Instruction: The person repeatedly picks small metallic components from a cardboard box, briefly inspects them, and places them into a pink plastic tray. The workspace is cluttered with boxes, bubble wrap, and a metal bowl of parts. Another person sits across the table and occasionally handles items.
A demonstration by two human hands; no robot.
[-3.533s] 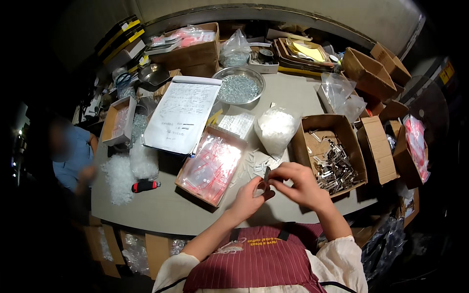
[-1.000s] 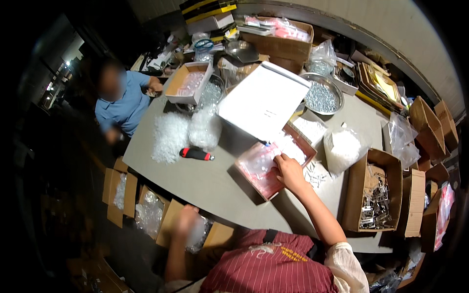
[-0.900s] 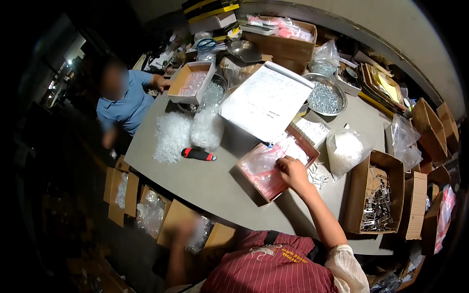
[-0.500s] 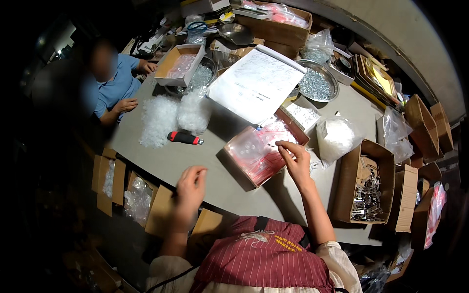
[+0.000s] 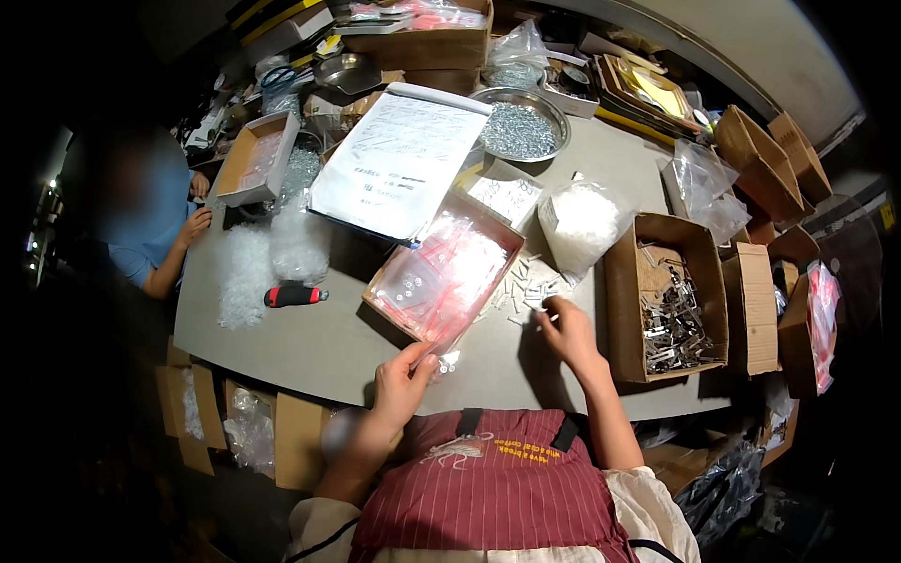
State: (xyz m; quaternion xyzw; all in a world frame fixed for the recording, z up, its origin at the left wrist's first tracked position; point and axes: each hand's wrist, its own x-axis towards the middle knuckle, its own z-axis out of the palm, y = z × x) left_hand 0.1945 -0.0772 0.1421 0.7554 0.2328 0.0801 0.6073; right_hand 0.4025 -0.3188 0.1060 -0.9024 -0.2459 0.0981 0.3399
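My left hand (image 5: 402,387) pinches a small clear plastic bag (image 5: 447,364) at the table's front edge; a few small pale pieces show in it. My right hand (image 5: 569,336) has thumb and fingertips together beside a loose scatter of small white plastic pegs (image 5: 522,287). Whatever sits between those fingertips is too small to make out. Left of the pegs, a cardboard box (image 5: 509,246) holds many clear bags with red edging (image 5: 460,267). A large bag of white pieces (image 5: 584,225) stands behind my right hand.
An open carton of metal clips (image 5: 678,328) stands on the right. Farther back are a clipboard with written sheets (image 5: 399,159) and a metal bowl of screws (image 5: 521,127). A red-black cutter (image 5: 296,296) lies left, near clear plastic pieces (image 5: 246,272). Another person (image 5: 150,216) sits far left.
My right hand has gone from over the box of bags to the white pegs. The left hand, blurred and apart before, now holds a small bag by the box's near corner. The view has shifted right.
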